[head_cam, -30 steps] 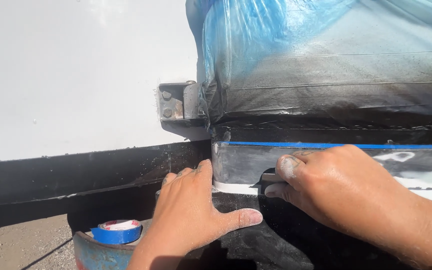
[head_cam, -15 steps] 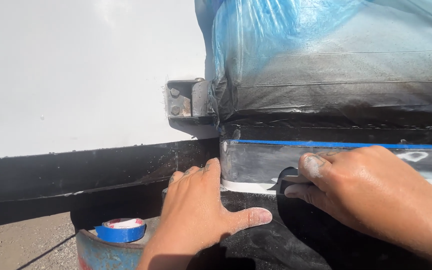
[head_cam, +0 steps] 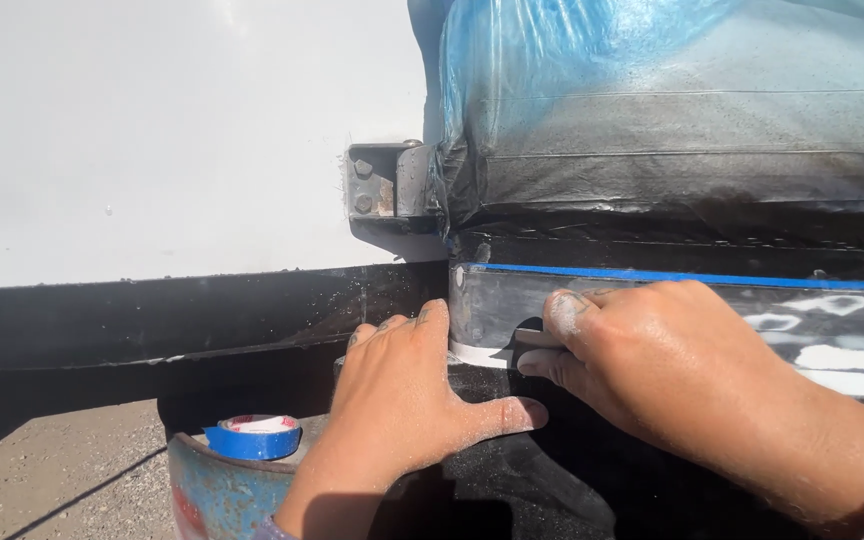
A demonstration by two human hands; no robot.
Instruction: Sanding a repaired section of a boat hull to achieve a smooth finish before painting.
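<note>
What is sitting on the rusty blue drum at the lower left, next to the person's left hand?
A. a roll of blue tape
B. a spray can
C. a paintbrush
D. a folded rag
A: a roll of blue tape lies flat on top of the rusty blue drum, just left of the left hand, which is pressed against the black panel.

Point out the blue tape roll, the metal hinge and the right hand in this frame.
Blue tape roll (head_cam: 251,437), head view, on its blue outer side.
Metal hinge (head_cam: 377,188), head view, on the bolted grey plate.
Right hand (head_cam: 667,360), head view, on the back of the hand.
</note>
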